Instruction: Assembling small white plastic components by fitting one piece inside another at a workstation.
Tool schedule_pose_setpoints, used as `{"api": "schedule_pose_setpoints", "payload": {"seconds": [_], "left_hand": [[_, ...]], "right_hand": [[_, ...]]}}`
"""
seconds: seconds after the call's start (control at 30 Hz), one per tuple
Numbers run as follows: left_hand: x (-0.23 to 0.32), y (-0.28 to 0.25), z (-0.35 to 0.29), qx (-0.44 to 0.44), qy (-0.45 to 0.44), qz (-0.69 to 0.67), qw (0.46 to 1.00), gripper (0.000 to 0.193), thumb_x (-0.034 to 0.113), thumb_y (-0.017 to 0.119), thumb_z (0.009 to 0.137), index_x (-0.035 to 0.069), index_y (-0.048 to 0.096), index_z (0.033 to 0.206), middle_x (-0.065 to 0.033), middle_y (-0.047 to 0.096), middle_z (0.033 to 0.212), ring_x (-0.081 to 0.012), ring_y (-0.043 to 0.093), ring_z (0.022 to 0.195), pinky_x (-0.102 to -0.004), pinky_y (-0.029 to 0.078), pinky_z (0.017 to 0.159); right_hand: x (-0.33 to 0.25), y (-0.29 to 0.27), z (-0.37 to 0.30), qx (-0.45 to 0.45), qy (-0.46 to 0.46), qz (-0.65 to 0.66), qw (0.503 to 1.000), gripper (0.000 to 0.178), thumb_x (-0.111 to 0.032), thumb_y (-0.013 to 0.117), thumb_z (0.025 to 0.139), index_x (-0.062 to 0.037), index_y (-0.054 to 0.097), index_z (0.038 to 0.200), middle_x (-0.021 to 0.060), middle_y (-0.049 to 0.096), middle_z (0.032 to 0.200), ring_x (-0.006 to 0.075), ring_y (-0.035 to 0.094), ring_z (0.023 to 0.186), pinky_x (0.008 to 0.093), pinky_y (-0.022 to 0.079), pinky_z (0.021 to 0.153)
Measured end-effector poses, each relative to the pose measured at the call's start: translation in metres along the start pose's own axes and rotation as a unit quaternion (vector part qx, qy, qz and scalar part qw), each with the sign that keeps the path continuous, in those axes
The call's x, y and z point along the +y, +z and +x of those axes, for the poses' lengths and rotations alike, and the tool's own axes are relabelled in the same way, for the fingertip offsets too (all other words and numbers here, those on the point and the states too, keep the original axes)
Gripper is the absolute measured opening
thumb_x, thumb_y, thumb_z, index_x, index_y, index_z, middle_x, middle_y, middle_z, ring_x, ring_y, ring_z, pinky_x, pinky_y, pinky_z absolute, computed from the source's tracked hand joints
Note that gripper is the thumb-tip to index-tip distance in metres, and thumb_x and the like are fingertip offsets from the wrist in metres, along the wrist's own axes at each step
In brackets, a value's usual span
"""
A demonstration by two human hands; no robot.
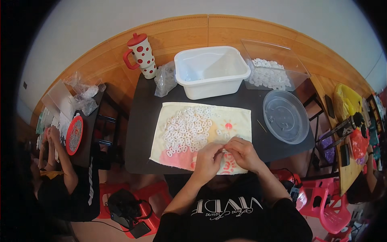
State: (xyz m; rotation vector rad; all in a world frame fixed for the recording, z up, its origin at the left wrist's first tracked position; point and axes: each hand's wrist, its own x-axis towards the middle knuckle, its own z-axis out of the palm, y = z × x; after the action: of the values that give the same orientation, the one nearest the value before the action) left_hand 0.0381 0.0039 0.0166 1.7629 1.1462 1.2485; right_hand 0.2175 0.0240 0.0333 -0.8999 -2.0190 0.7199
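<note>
My left hand (209, 159) and my right hand (242, 152) meet above the near right part of a cream towel (238, 115) with pink and red print. The fingers of both are closed in a pinch, tip to tip; whatever lies between them is hidden. Left of my hands, a spread of small white pieces with holes (186, 128) covers much of the towel. A few more lie scattered just beyond my fingers. To the right of the towel rests a round clear plastic lid or shallow tray (286, 117) with a few tiny bits in it.
At the back of the dark table (139, 133) stand a white basin (213, 82), a spotted tumbler (144, 56), a crumpled plastic bag (165, 78) and a clear bin of white pieces (268, 74). A thin stick (261, 126) lies beside the lid. People work at tables on both sides.
</note>
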Motion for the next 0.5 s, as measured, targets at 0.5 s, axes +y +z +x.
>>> {"api": "schedule_pose_setpoints", "payload": {"seconds": [0.5], "left_hand": [[-0.0035,-0.0018,-0.0009,-0.029,-0.012,-0.003,1.0,0.03,-0.009,0.063,0.08,-0.003,0.061,0.109,-0.0148,0.063,0.089,-0.0268,0.065,0.08,-0.0338,0.052,0.071]], "right_hand": [[0.0021,0.0007,-0.0007,0.001,0.022,0.023,0.999,0.015,0.011,0.062,0.082,0.0023,0.064,0.093,0.0129,0.062,0.083,0.0247,0.063,0.074,0.0301,0.049,0.066]]}}
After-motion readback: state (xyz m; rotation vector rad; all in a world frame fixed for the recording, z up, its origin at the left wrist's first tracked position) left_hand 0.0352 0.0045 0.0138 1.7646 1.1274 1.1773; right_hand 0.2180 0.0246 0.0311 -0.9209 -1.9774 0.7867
